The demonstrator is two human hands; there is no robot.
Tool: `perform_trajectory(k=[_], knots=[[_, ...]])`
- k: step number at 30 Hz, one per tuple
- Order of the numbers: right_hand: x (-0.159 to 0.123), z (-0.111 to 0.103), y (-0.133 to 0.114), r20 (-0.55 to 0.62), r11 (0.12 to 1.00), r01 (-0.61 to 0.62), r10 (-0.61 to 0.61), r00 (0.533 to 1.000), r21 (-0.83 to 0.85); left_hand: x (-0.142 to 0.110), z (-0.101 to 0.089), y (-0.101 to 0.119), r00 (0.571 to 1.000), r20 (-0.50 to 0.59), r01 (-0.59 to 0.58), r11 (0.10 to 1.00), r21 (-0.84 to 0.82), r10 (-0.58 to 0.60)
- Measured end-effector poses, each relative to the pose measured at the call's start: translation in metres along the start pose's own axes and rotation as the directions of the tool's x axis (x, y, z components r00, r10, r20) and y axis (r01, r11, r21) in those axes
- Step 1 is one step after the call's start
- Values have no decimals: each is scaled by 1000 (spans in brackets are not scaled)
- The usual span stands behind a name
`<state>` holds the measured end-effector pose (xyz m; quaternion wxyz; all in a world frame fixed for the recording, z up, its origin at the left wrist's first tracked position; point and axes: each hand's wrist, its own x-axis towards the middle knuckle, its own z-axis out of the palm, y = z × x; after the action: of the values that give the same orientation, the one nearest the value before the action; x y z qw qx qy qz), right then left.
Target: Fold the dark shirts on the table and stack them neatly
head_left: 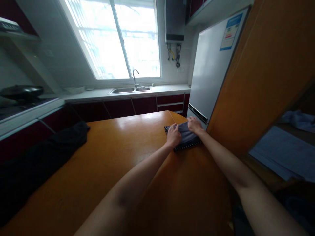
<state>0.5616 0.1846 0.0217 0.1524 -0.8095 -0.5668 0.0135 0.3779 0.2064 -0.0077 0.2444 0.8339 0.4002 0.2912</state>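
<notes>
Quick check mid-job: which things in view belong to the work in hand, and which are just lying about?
In the work:
- folded cloth, with the left hand and right hand on it
- table under it

Apparently just lying about:
- black cloth at the table's left
- pan on the stove
- light blue cloth, far right

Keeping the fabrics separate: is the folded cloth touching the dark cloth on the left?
Apart. The head view shows a stretch of orange tabletop between the folded cloth and the dark cloth.
</notes>
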Motion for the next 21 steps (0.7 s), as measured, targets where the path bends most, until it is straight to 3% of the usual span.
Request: perform_trajectory(k=[3, 5, 10, 15, 19, 21], knots=[[3, 22, -19, 76, 993, 109, -106, 991, -46, 0, 10, 6, 993, 88, -88, 988, 127, 77], [2, 35, -18, 124, 992, 107, -98, 987, -67, -3, 15, 3, 988, 126, -109, 977, 185, 86], [-3, 43, 24, 124, 994, -67, 77, 989, -83, -13, 23, -6, 980, 180, -142, 918, 369, 79], [-17, 33, 60, 125, 979, -199, 202, 971, -34, -9, 24, -6, 986, 137, -124, 969, 215, 96], [-36, 27, 63, 85, 976, -215, 213, 973, 15, -13, 19, -2, 986, 129, -123, 988, 97, 110], [-49, 24, 61, 56, 971, -235, 233, 971, 40, -24, 16, 0, 970, 161, -199, 977, 80, 185]])
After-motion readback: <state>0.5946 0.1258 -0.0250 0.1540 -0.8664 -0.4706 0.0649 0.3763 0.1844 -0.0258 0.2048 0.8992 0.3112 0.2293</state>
